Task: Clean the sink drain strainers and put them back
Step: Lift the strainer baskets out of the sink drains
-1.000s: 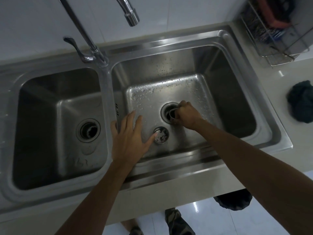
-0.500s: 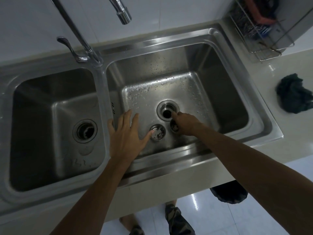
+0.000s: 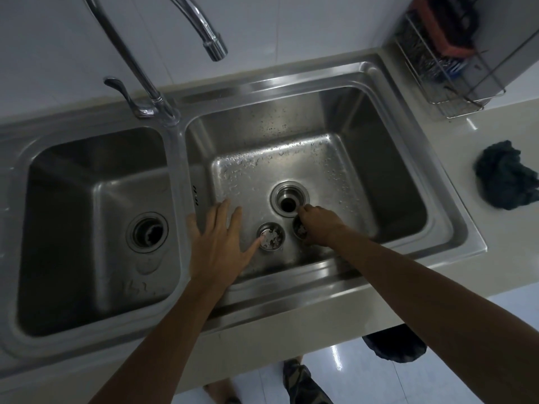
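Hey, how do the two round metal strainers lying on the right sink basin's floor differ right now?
The left round metal strainer lies uncovered, pale debris inside; the right round metal strainer is mostly hidden. The left hand touches the left strainer's rim with only its thumb; the right hand curls around the right one. Both lie beside the open drain, out of it.

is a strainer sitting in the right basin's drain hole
No, the drain hole is open and dark; the first strainer lies by the left hand, the second strainer under the right hand.
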The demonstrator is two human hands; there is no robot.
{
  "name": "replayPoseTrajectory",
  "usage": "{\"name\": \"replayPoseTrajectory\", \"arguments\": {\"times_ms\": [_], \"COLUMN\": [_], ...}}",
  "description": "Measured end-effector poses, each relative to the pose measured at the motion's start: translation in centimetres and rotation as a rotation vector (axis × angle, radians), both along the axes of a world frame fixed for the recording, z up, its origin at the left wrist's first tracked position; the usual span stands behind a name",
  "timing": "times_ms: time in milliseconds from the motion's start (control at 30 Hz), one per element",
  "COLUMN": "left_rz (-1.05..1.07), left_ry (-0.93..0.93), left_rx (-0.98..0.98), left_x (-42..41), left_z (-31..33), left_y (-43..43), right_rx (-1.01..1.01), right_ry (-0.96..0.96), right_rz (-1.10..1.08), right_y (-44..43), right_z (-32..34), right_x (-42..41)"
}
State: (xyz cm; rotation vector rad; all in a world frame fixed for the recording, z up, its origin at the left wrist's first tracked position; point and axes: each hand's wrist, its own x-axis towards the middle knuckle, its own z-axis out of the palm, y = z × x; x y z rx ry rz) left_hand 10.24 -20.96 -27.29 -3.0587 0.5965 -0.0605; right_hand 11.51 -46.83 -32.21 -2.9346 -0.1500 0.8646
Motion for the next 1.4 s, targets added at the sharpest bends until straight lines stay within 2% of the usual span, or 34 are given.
{"name": "replayPoseTrajectory", "arguments": {"times_ms": [300,700,867,1033,1233,1400], "left_rz": [-0.007,-0.033,-0.052,-0.168,-0.204,-0.235], "left_ry": [-0.021,0.005,0.058,0.068,-0.015,0.049], "left_rx": [0.014,-0.071,-0.077,-0.125,-0.262,-0.336], "left_x": [0.0,-0.2,-0.2,1.6,4.1,4.8], "left_z": [0.0,0.1,1.8,5.3,9.6,9.7], "left_y": [0.0,0.0,-2.4,-10.0,-19.6,-25.3], "right_rx": [0.029,0.073,0.119,0.120,0.066,-0.094], "right_ry": [-0.009,-0.020,-0.148,-0.255,-0.568,-0.773], "right_rz": [-0.030,-0.121,-0.227,-0.305,-0.362,-0.434], "right_y": [0.0,-0.1,-2.0,-6.5,-14.6,-22.1], "right_z": [-0.3,0.9,4.7,11.3,20.0,23.4], "right_x": [0.1,-0.7,-1.4,-1.9,-0.9,0.6]}}
